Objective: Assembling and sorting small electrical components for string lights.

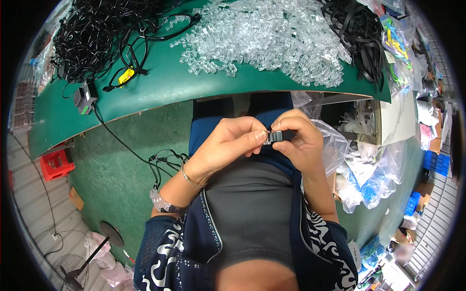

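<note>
Above my lap, my left hand [235, 140] and my right hand [302, 139] meet with fingertips close together. Between them is a short black strap [287, 135] with a small ridged dark buckle-like piece [275, 137] at its end. My right thumb and fingers pinch the strap beside that piece. The left thumb and forefinger close on its other end, where a small clear plastic clip [266, 142] partly shows. The left fingers hide the rest of the clip, so how far it sits on the strap cannot be made out.
A green table [165, 89] spans the front. On it lie a heap of clear plastic clips [267, 39], tangled black cords [87, 41], black straps [361, 41] and a black box with a cable [86, 98]. Plastic bags [371, 179] stand at right; a red crate [56, 165] at left.
</note>
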`<control>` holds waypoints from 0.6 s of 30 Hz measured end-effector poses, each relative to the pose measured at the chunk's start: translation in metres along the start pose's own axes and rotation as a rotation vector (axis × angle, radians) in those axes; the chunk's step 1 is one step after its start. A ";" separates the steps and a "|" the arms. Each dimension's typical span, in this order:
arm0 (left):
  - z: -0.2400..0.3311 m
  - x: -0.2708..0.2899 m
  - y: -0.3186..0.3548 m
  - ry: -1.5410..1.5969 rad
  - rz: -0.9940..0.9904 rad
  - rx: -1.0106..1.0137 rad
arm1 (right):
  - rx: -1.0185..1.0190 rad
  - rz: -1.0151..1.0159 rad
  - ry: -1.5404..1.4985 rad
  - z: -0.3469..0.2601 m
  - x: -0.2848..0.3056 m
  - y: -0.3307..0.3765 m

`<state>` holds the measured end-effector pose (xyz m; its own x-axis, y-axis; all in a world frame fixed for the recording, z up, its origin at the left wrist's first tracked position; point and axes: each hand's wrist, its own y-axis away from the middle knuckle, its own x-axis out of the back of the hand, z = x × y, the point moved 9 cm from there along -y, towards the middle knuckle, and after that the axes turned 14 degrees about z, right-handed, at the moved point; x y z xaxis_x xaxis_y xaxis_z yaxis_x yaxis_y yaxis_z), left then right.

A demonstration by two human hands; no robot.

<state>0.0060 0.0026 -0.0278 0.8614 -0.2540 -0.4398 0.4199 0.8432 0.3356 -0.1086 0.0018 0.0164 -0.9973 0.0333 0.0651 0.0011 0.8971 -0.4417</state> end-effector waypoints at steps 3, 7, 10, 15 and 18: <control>0.004 -0.001 0.000 -0.067 -0.021 -0.062 | -0.232 0.010 -0.078 0.011 0.001 0.005; 0.003 -0.002 -0.002 0.057 -0.015 -0.066 | -0.241 0.029 -0.161 0.013 0.001 0.006; -0.002 0.001 -0.005 0.085 -0.029 -0.021 | -0.261 0.020 -0.164 0.014 0.002 0.005; -0.002 0.001 -0.004 0.211 0.013 0.031 | -0.205 0.019 -0.141 0.013 0.001 0.002; -0.010 0.007 -0.005 0.572 0.047 0.068 | -0.238 0.025 -0.209 0.012 -0.004 0.002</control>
<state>0.0074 0.0009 -0.0406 0.5963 0.0958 -0.7970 0.4186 0.8100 0.4106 -0.1055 -0.0020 0.0051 -0.9902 -0.0123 -0.1394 0.0184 0.9760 -0.2170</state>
